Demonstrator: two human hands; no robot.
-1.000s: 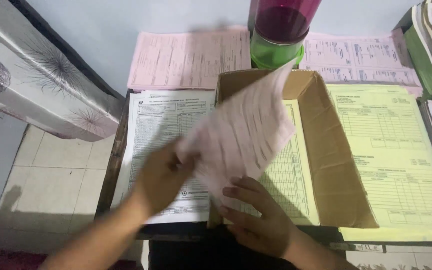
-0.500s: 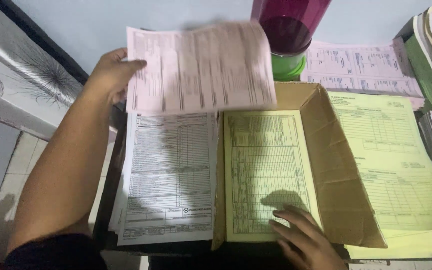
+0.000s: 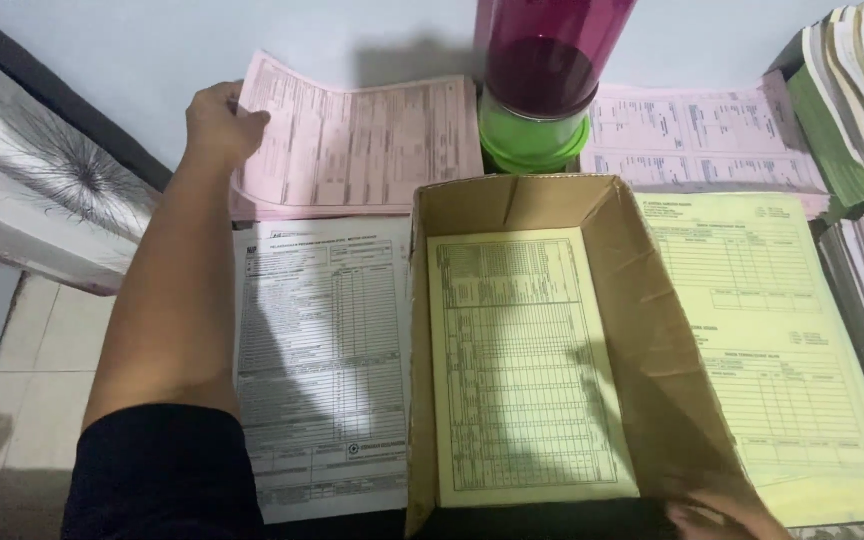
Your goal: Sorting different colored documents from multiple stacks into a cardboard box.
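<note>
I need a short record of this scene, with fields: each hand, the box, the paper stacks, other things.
left hand: lays a pink sheet on the pink stack
right hand: at the box's near right corner, mostly out of view
box: cardboard, open, yellow form inside
stacks: white forms left of box, yellow forms right
other: magenta and green container behind box

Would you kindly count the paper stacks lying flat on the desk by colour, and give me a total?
Pink stacks: 2, one under the left hand at, one at
White stacks: 1
Yellow stacks: 2, one inside the cardboard box at, one at
Total: 5
</note>
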